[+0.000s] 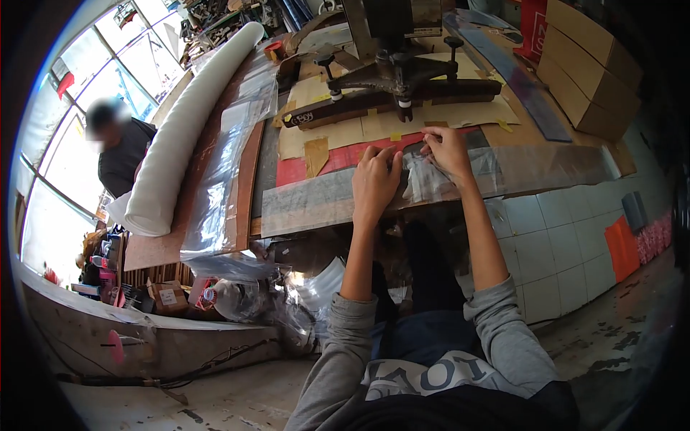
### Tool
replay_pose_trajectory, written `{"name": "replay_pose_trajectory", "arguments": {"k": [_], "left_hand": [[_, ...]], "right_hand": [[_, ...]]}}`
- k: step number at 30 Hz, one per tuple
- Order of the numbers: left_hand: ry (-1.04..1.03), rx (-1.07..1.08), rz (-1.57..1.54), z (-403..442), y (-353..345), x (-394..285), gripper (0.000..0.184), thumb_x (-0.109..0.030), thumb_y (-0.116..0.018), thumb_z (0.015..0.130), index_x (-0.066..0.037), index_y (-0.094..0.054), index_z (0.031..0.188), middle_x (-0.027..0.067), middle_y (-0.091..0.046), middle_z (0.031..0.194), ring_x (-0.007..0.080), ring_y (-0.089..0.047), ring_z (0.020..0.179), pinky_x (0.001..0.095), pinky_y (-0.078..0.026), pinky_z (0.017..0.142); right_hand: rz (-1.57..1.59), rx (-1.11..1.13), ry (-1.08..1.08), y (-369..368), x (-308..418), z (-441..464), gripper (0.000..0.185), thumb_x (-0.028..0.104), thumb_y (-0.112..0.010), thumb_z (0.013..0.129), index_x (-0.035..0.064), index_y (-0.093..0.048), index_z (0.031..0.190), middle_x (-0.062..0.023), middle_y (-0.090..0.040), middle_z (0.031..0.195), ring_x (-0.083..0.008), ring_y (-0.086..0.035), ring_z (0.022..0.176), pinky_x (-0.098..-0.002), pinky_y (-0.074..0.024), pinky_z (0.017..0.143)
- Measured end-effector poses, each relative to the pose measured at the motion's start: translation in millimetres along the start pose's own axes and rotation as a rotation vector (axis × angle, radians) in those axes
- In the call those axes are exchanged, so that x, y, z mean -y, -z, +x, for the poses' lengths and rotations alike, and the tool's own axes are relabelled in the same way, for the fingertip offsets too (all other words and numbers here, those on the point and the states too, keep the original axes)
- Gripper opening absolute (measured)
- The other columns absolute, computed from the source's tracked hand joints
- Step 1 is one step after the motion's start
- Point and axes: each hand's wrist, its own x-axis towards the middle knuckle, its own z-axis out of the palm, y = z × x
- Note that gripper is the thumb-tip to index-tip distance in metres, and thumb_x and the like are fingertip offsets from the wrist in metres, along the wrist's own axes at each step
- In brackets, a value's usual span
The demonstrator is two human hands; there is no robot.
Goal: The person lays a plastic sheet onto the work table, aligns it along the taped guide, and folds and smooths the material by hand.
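My left hand is over the front edge of the work table, its fingers curled; whatever they hold, if anything, is too small to make out. To its right my right hand is raised, thumb and fingers pinched together near a red sheet. A clear plastic strip lies along the table's front edge, with crumpled clear plastic between my hands. Behind them stands a dark metal press with a long bar over tan board.
At left lie a white foam roll and clear plastic sheeting. A person is beyond the roll. Cardboard boxes stand at the right, near a bluish strip. Plastic bags hang below the table.
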Motion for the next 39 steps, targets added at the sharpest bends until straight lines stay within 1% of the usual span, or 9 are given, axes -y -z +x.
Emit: {"name": "replay_pose_trajectory", "arguments": {"k": [4,5,22,26,29,32,33,36,39], "left_hand": [[-0.024,-0.029,-0.042,-0.7,-3.3,4.5,0.025,-0.024,-0.058,0.085,-0.003,-0.067,0.096,0.0149,-0.060,0.083,0.0310,-0.062,0.075,0.0388,-0.048,0.066],[-0.026,-0.037,-0.050,-1.0,-2.5,3.5,0.025,-0.024,-0.059,0.085,-0.002,-0.067,0.096,0.0150,-0.060,0.083,0.0309,-0.062,0.075,0.0388,-0.048,0.066],[-0.009,-0.059,-0.302,2.6,-2.2,0.7,0.030,-0.021,-0.055,0.091,0.003,-0.057,0.108,0.0188,-0.064,0.089,0.0291,-0.064,0.079,0.0366,-0.049,0.070],[0.065,0.018,-0.391,2.5,1.2,-0.2,0.031,-0.020,-0.053,0.092,0.003,-0.056,0.111,0.0179,-0.066,0.086,0.0239,-0.066,0.072,0.0335,-0.050,0.066],[0.159,0.042,-0.534,2.4,8.3,-8.3,0.028,-0.019,-0.053,0.090,0.003,-0.060,0.106,0.0154,-0.067,0.080,0.0186,-0.065,0.064,0.0298,-0.050,0.061],[0.212,0.143,-0.545,3.5,12.7,-7.0,0.023,-0.013,-0.055,0.084,0.003,-0.065,0.096,0.0128,-0.067,0.073,0.0151,-0.064,0.059,0.0270,-0.050,0.058],[0.212,0.199,-0.494,4.4,14.2,-5.7,0.021,-0.011,-0.055,0.081,0.003,-0.066,0.092,0.0121,-0.067,0.071,0.0150,-0.064,0.058,0.0267,-0.050,0.058],[0.194,0.323,-0.477,5.5,14.4,0.6,0.020,-0.009,-0.055,0.074,0.002,-0.068,0.084,0.0110,-0.066,0.066,0.0144,-0.064,0.057,0.0265,-0.050,0.057],[0.118,0.382,-0.454,4.6,9.9,4.0,0.019,-0.011,-0.056,0.073,0.001,-0.069,0.079,0.0106,-0.065,0.063,0.0144,-0.063,0.056,0.0270,-0.049,0.056]], "right_hand": [[-0.015,-0.006,-0.006,2.7,7.7,-2.2,0.024,0.001,-0.050,0.088,-0.0113,-0.058,0.107,-0.0167,-0.064,0.087,-0.0197,-0.067,0.066,-0.0288,-0.0556,0.050],[-0.007,0.028,-0.044,4.3,5.7,-0.3,0.028,0.005,-0.050,0.090,-0.0085,-0.056,0.114,-0.0115,-0.064,0.092,-0.0138,-0.063,0.067,-0.0240,-0.0508,0.056],[0.365,0.003,-0.050,4.9,15.6,-5.7,0.031,0.004,-0.052,0.088,-0.0079,-0.055,0.117,-0.0109,-0.063,0.094,-0.0106,-0.060,0.064,-0.0222,-0.0517,0.059],[0.379,0.046,-0.079,11.6,25.4,-22.3,0.028,0.004,-0.052,0.088,-0.0071,-0.057,0.113,-0.0104,-0.063,0.094,-0.0096,-0.060,0.064,-0.0214,-0.0515,0.058],[0.256,0.162,-0.152,21.9,32.5,-45.2,0.026,0.004,-0.053,0.088,-0.0056,-0.059,0.111,-0.0084,-0.063,0.089,-0.0098,-0.060,0.063,-0.0212,-0.0514,0.057],[-0.109,0.310,-0.165,34.1,61.1,-65.0,0.024,0.005,-0.054,0.088,-0.0025,-0.062,0.109,-0.0074,-0.063,0.084,-0.0097,-0.061,0.063,-0.0206,-0.0512,0.055],[-0.268,0.318,-0.183,38.6,71.4,-62.9,0.023,0.008,-0.057,0.086,-0.0012,-0.063,0.107,-0.0094,-0.065,0.082,-0.0142,-0.063,0.069,-0.0260,-0.0520,0.062],[-0.707,0.099,0.259,47.5,64.8,-28.8,0.030,0.012,-0.063,0.080,-0.0047,-0.062,0.105,-0.0146,-0.067,0.088,-0.0252,-0.066,0.076,-0.0329,-0.0527,0.072],[-0.692,0.282,0.319,46.5,39.7,21.1,0.034,0.017,-0.066,0.078,-0.0021,-0.062,0.106,-0.0138,-0.065,0.096,-0.0258,-0.061,0.092,-0.0347,-0.0477,0.080]]}}
